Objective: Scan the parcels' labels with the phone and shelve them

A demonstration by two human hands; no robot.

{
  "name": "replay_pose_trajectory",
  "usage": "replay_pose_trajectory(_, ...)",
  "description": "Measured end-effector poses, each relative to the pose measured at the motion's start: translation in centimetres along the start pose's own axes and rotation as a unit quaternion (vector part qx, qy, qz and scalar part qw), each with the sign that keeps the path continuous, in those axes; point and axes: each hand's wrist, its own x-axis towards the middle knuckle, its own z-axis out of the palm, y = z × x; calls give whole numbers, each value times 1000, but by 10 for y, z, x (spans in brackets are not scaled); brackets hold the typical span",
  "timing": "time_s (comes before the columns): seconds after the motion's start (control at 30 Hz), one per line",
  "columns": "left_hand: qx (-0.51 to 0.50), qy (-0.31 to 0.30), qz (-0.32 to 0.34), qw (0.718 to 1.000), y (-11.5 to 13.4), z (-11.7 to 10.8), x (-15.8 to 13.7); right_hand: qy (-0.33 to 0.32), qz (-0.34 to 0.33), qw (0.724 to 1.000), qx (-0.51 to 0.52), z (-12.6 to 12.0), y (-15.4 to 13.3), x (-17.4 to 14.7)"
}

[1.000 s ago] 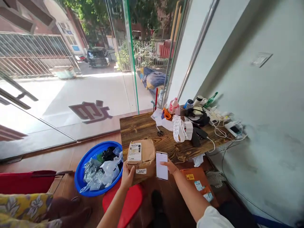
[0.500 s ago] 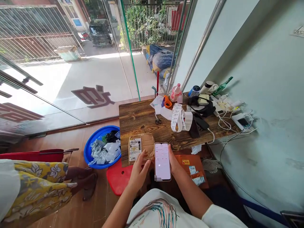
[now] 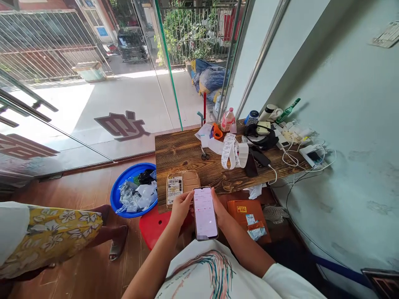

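Observation:
A smartphone [image 3: 205, 214] with a lit, pale screen is held upright in front of my shirt. My right hand [image 3: 220, 209] grips its right edge, thumb along the side. On the opposite side, my left hand [image 3: 181, 208] is closed at the phone's upper left edge; its fingers behind the phone are hidden. Just beyond the left hand lies a flat cardboard parcel [image 3: 190, 181] with a white printed label, on the wooden table [image 3: 174, 151]. Small scissors [image 3: 205, 154] and a curled strip of numbered labels [image 3: 229, 151] lie farther back.
A blue basin [image 3: 116, 187] of plastic bags stands left of the table, by a red stool [image 3: 149, 226]. Bottles, chargers and cables [image 3: 288, 158] crowd the table's right end. Below sits an orange parcel [image 3: 238, 220]. At left stands a person in a yellow floral garment [image 3: 65, 228].
My left hand has come from in front of the parcel to the phone's left edge. The phone has shifted slightly left in view. The other person's legs have moved.

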Motion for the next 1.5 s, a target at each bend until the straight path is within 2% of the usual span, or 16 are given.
replay_pose_trajectory(0.23, -82, 35, -62, 994, -5, -11, -1, -3, -1, 1000, -9, 12, 10, -19)
replay_pose_trajectory(0.43, -117, 23, -72, 990, -1, -19, -5, 31, -97, 994, -43, 14, 25, -32)
replay_pose_trajectory(0.53, -118, 28, -68, 990, -1, -19, -8, 40, -122, 990, -59, 14, 27, -31)
replay_pose_trajectory(0.7, -101, 51, -57, 992, 2, -17, -12, 51, -126, 988, -76, 10, 31, -28)
replay_pose_trajectory(0.87, -134, 47, -53, 988, 5, -17, -19, 54, -124, 987, -85, 4, 36, -27)
replay_pose_trajectory(1.17, -109, 58, -43, 991, -4, -22, -21, 28, -142, 985, -89, 10, 38, -32)
replay_pose_trajectory(1.5, -133, 81, -49, 987, 3, -21, -26, 29, -130, 988, -82, 9, 41, -32)
